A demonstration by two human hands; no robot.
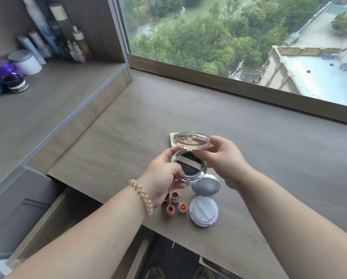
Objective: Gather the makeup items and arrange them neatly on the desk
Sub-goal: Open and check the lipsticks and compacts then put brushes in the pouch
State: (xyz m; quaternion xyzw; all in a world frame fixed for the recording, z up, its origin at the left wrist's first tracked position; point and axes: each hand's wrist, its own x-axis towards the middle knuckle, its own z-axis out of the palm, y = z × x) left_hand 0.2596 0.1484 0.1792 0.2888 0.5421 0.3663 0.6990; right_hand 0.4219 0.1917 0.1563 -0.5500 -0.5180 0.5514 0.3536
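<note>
I hold an open round cushion compact (189,166) above the wooden desk (269,158). My left hand (164,178) grips its silver base, which shows a dark puff with a pink strap. My right hand (223,160) holds its clear hinged lid (191,140) up. Below them on the desk lie a closed grey compact (205,186) and a white round compact with a strap (203,212). Left of those stand three small orange-red lipsticks (174,197), partly hidden by my left hand.
A small tan card (172,137) lies behind the lid. A shelf (47,93) at left carries jars and bottles (23,61). An open drawer (53,214) sits below the desk's left front edge. A window (249,37) runs along the back.
</note>
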